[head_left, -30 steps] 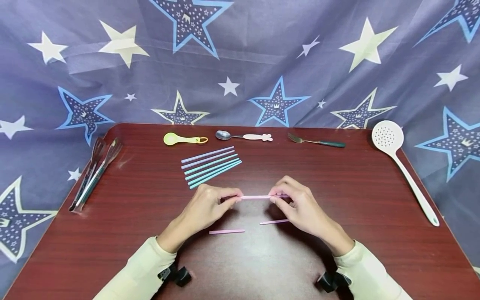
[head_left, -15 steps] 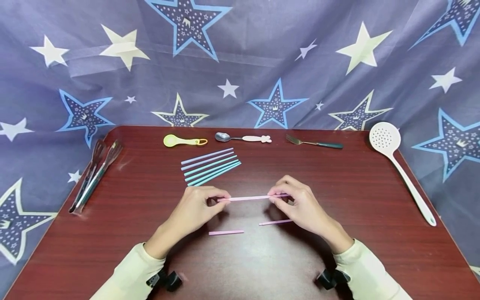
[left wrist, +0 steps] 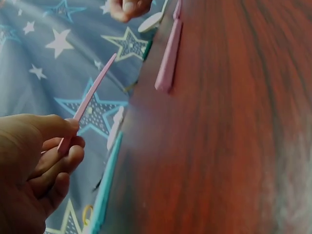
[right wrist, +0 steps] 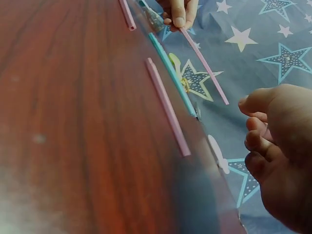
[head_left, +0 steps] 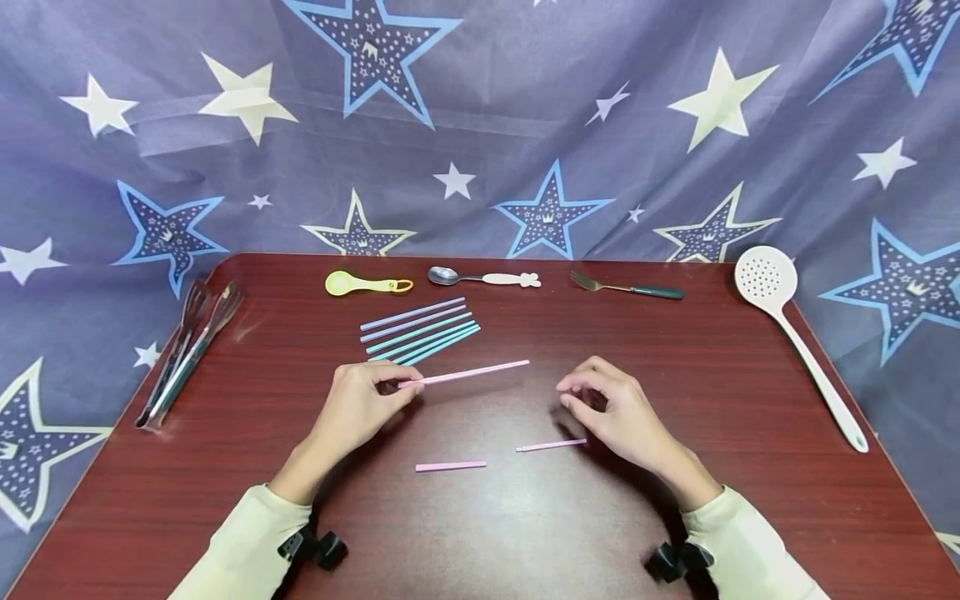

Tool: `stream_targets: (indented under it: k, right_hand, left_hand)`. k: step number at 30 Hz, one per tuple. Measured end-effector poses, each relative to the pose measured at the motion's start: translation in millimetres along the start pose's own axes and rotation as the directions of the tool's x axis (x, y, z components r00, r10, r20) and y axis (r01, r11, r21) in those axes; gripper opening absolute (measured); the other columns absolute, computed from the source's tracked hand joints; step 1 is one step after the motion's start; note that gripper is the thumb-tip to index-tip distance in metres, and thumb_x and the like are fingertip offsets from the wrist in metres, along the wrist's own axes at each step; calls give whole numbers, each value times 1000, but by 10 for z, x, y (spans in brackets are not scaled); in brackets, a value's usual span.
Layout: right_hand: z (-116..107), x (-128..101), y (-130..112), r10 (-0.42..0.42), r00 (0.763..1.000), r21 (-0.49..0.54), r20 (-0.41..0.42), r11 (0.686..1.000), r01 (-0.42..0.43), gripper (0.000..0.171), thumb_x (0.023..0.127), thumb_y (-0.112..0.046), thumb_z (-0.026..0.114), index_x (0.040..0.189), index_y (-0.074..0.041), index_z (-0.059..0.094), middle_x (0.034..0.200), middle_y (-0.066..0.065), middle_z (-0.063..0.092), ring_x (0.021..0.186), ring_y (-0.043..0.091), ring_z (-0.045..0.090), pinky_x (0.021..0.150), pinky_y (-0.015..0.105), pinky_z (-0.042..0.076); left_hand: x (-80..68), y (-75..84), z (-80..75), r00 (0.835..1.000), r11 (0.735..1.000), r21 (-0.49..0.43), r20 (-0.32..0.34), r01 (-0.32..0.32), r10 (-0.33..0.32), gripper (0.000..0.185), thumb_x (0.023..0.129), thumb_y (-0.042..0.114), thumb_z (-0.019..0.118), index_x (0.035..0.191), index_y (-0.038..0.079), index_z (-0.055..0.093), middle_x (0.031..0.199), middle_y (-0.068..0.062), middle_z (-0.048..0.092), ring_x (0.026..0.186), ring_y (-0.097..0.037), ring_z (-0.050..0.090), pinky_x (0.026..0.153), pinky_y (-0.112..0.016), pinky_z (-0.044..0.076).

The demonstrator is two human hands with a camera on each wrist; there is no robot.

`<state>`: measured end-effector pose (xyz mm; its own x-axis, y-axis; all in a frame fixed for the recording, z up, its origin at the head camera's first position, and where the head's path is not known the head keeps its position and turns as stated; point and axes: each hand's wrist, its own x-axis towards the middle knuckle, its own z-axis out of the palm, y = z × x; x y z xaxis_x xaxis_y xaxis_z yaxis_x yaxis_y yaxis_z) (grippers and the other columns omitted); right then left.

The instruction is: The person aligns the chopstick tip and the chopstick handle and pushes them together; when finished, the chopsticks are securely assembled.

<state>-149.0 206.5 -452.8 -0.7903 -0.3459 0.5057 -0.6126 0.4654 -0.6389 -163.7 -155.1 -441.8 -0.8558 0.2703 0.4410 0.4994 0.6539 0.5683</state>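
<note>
My left hand (head_left: 386,387) pinches the left end of a long pink straw (head_left: 465,373) and holds it slanted just above the red-brown table (head_left: 712,400). The left wrist view shows the same straw (left wrist: 92,100) running up from my left fingers (left wrist: 63,146). Off the straw's right end, my right hand (head_left: 581,393) hovers with fingers loosely curled, holding nothing. Two short pink straw pieces lie on the table in front of the hands, one on the left (head_left: 451,467) and one on the right (head_left: 551,445).
A row of several lilac and teal straws (head_left: 418,332) lies behind my left hand. Along the far edge are a yellow spoon (head_left: 360,284), a metal spoon (head_left: 480,276) and a fork (head_left: 626,288). Tongs (head_left: 187,346) lie at left, a white slotted ladle (head_left: 787,325) at right.
My right hand has let go of the long pink straw and drawn slightly right. My left hand has carried the straw leftward and back, its free end now angled away.
</note>
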Motion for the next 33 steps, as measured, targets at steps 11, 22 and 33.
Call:
stream_targets:
  k: [11, 22, 33]
  right_hand:
    - [134, -173, 36, -17, 976, 28, 216, 1000, 12, 18, 85, -5, 82, 99, -15, 77, 95, -5, 69, 85, 9, 63, 73, 26, 52]
    - [205, -231, 75, -55, 955, -25, 293, 998, 65, 19, 81, -13, 86, 97, -19, 77, 94, -9, 70, 89, 6, 57, 77, 23, 47]
    - [258, -248, 92, -82, 966, -30, 247, 995, 92, 17, 82, -9, 85, 87, -22, 77, 85, -13, 67, 83, 5, 55, 74, 21, 45]
  left_hand:
    - [-6, -278, 106, 990, 994, 61, -108, 95, -88, 6, 81, 14, 88, 84, 16, 83, 83, 1, 77, 74, -15, 69, 66, -23, 46]
    - [-40, -425, 197, 988, 986, 110, -107, 123, -111, 6, 79, 16, 88, 81, 16, 82, 79, 2, 72, 68, -11, 56, 63, -27, 40]
    - [-65, -426, 178, 990, 981, 151, -94, 122, -109, 6, 80, 14, 86, 79, 16, 80, 75, 2, 66, 71, -12, 58, 66, -28, 44]
